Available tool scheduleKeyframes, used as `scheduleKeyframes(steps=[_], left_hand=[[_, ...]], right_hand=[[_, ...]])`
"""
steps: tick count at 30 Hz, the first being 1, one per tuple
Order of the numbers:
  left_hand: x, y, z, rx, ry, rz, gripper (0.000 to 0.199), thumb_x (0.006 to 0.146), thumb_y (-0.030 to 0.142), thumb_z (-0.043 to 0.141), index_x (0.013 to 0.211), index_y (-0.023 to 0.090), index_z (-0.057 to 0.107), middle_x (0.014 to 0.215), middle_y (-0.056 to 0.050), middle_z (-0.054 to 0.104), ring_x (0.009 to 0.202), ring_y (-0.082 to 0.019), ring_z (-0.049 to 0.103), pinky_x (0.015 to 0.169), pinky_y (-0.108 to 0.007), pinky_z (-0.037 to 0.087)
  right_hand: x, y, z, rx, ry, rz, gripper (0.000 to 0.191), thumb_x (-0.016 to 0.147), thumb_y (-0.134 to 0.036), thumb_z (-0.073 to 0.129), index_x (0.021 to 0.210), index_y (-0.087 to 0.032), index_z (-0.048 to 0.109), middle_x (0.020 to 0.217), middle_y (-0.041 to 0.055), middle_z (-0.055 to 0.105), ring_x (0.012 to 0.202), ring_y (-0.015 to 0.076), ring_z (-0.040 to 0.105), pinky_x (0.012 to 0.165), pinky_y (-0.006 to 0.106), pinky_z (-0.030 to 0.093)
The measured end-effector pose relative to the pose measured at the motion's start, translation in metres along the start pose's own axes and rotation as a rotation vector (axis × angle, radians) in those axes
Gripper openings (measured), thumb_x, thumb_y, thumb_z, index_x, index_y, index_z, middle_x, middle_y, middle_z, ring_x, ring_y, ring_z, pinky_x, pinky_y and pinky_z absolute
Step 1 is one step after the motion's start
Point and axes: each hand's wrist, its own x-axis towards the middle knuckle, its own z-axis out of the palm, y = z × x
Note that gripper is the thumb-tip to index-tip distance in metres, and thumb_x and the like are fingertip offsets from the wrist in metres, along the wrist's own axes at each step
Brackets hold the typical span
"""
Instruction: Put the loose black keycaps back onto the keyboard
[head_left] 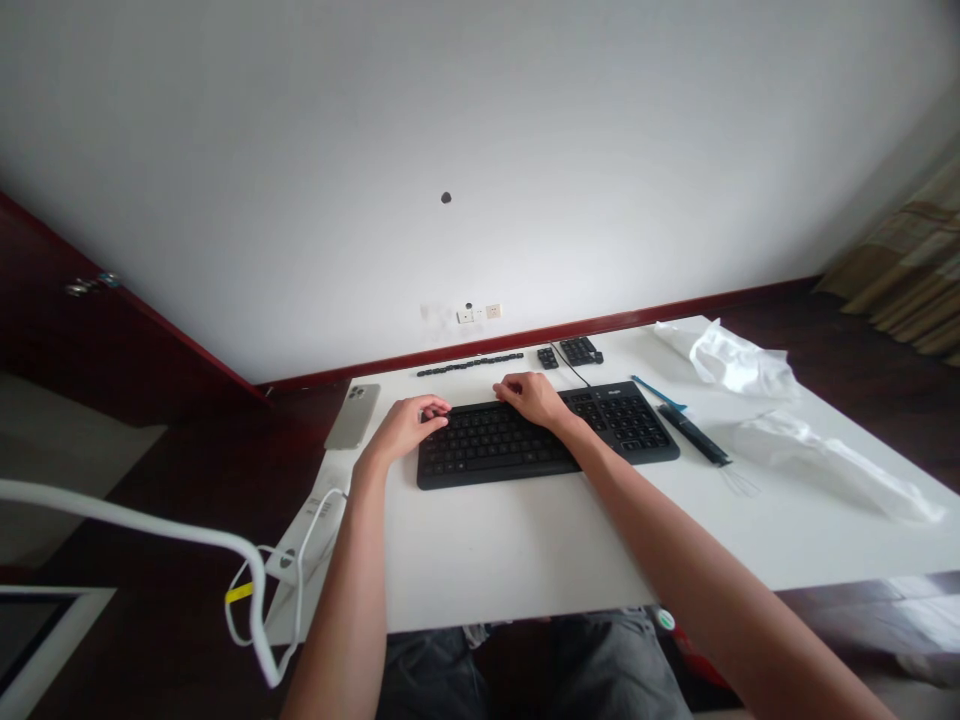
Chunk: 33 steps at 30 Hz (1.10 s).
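Your left hand (pixel 405 425), thumb and fingers apart, is at the far-left corner of the black keyboard (pixel 495 442) on the counter (pixel 480 560); your right hand (pixel 532 398) curls over its far edge, grip unclear.

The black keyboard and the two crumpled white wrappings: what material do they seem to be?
Keyboard: probably hard plastic, mostly matte black, with crisp, straight edges. White wrappings: perhaps thin plastic film, slightly shiny and creased; cloth-like material remains possible.
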Motion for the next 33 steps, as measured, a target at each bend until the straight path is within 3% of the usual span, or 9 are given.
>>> scheduleKeyframes(steps=[17, 25, 33], left_hand=[[-0.0017, -0.0015, 0.0029, 0.071, -0.017, -0.022, 0.014, 0.081, 0.033, 0.072, 0.092, 0.026, 0.079, 0.094, -0.002, 0.078, 0.085, -0.02, 0.067, 0.079, -0.032, 0.052], [0.0002, -0.006, 0.0051, 0.045, -0.028, -0.009, 0.011, 0.082, 0.032, 0.072, 0.09, 0.026, 0.078, 0.1, -0.003, 0.078, 0.091, -0.022, 0.069, 0.089, -0.035, 0.054], [-0.0002, -0.0042, 0.0039, 0.091, -0.031, 0.031, 0.017, 0.09, 0.032, 0.065, 0.093, 0.028, 0.081, 0.101, -0.003, 0.078, 0.09, -0.021, 0.069, 0.085, -0.033, 0.053]], right_hand=[[0.0004, -0.0006, 0.0007, 0.0, -0.003, -0.002, 0.038, 0.096, -0.041, 0.056, 0.07, -0.018, 0.071, 0.068, 0.003, 0.071, 0.062, 0.0154, 0.055, 0.064, 0.029, 0.036], [0.0007, -0.0004, 0.0005, -0.015, -0.001, -0.009, 0.039, 0.096, -0.042, 0.055, 0.069, -0.018, 0.07, 0.066, 0.0022, 0.068, 0.061, 0.015, 0.052, 0.064, 0.029, 0.035], [0.0008, 0.0001, 0.0007, -0.02, 0.005, -0.005, 0.039, 0.096, -0.041, 0.055, 0.067, -0.018, 0.068, 0.064, 0.0015, 0.066, 0.06, 0.0145, 0.051, 0.063, 0.029, 0.034]])
